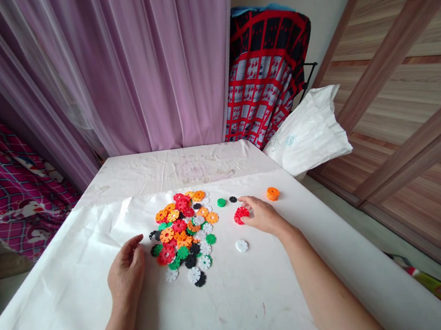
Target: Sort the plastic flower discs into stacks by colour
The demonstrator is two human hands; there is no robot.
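Observation:
Flat, notched plastic snowflake discs in red, orange, green, black and white lie in a loose pile [180, 232] on the white-covered table. My left hand [126, 264] rests just left of the pile, fingers loosely bent and thumb apart, with nothing visible in it. On the other side, my right hand [263, 215] has its thumb and fingers around red snowflake discs [241, 216] that sit in a small stack; the thumb side partly covers them. Near this hand are a green disc stack [221, 203], a black disc [233, 199], a white disc stack [242, 245] and a taller orange disc stack [273, 194].
White cloth covers the table [224, 316]. Beyond its right edge stands a white plastic bag [309, 134]. Purple curtains [158, 65] hang behind, beside a red-and-black patterned cloth [261, 73]. A wooden wardrobe [408, 108] is at the right. The lower left corner is pixelated.

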